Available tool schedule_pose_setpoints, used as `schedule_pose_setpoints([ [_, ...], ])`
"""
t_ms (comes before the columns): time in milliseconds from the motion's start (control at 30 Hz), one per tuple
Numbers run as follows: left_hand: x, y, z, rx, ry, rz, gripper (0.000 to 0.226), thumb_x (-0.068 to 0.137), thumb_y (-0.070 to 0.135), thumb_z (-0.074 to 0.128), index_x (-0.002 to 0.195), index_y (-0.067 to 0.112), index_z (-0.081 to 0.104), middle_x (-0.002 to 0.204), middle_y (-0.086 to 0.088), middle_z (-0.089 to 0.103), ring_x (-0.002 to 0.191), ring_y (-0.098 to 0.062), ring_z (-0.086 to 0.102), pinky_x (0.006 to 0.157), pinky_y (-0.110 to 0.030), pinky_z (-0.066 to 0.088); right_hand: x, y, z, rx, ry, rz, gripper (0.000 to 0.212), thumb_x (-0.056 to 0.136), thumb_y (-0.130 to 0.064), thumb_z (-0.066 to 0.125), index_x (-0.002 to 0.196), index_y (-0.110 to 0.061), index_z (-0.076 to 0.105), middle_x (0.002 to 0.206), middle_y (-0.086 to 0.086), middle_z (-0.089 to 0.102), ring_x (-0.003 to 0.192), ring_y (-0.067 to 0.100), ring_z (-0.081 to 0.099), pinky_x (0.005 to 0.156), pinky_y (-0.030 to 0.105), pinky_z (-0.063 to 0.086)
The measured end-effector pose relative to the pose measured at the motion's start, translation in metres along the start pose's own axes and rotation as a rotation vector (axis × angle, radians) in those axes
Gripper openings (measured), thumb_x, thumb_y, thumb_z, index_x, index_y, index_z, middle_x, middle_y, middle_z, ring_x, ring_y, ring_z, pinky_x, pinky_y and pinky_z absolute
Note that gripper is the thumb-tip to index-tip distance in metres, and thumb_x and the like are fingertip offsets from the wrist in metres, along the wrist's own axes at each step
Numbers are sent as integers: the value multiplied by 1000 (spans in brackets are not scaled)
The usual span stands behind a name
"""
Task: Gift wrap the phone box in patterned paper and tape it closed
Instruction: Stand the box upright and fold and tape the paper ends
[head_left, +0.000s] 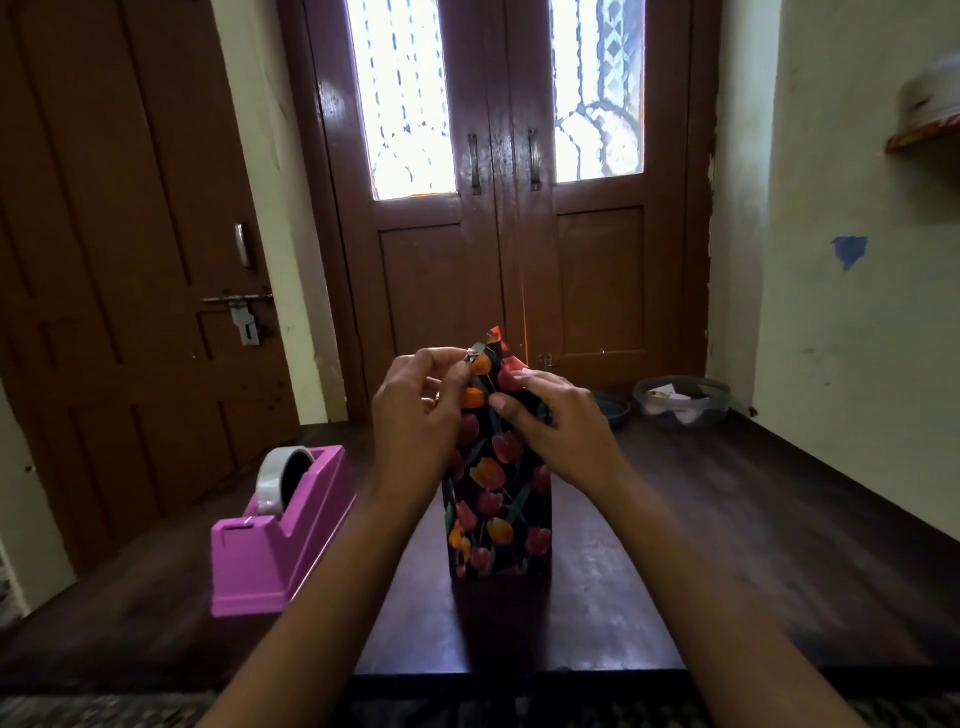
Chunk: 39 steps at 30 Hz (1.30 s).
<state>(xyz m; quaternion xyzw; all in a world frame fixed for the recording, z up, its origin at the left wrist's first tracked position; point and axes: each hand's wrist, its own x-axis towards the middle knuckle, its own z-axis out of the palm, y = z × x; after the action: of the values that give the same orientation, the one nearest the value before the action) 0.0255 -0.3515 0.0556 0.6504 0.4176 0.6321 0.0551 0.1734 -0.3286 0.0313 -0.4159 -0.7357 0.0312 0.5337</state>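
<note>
Glossy dark wood table; pink plastic tape dispenser (smooth).

I can read no text, brand or number anywhere: the purple tape dispenser shows no label, and the wrapped box beside it bears only tulips.

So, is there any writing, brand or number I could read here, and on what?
No text can be read anywhere.
On the wrapped box: tulip pattern only, no words.
On the pink tape dispenser: no label shows.
On the paper slips in the tub: too small and blurred to tell.
</note>
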Motion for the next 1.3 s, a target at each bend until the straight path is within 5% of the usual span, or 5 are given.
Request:
schedule_pose_setpoints([
  [167, -10, 7, -1, -5, 168, 125, 14, 89, 19, 62, 103, 22, 61, 95, 3, 58, 78, 1, 56, 63, -2, 45, 0, -5, -1, -11, -29, 25, 42, 86, -51, 50, 112, -22, 65, 113, -6, 63, 102, 12, 58, 80, 38, 53],
  [433, -19, 7, 11, 97, 176, 87, 25, 88, 22, 63, 112, 16, 64, 104, 10, 49, 97, -11, 55, 79, -19, 46, -3, -13, 6, 8, 11, 11, 32, 89, -39, 57, 113, -19, 66, 115, -3, 64, 106, 12, 57, 84, 30, 50],
  [900, 20, 9, -6, -156, -197, -79, 7, 77, 17, 73, 80, 18, 67, 74, 6, 65, 64, 4, 58, 58, -14, 50, -2, 1, 5, -32, 34, -17, 56, 81, -64, 40, 116, -27, 63, 123, -9, 61, 118, 7, 51, 91, 36, 49],
  [1100, 29, 3, 0, -288, -345, -90, 6, 80, 12, 68, 85, 11, 65, 85, -9, 65, 81, -24, 61, 70, -32, 55, 0, 3, 5, 7, 93, 80, 56, 77, -68, 42, 110, -29, 65, 115, -9, 63, 110, 6, 54, 85, 34, 51],
  [1300, 42, -4, -9, -311, -448, -137, 26, 69, 27, 68, 89, 11, 67, 79, -4, 68, 70, -10, 66, 62, -16, 52, 8, -5, -5, -28, 6, 58, 46, 66, -72, 59, 100, -42, 65, 90, -21, 62, 93, -3, 57, 75, 20, 48],
])
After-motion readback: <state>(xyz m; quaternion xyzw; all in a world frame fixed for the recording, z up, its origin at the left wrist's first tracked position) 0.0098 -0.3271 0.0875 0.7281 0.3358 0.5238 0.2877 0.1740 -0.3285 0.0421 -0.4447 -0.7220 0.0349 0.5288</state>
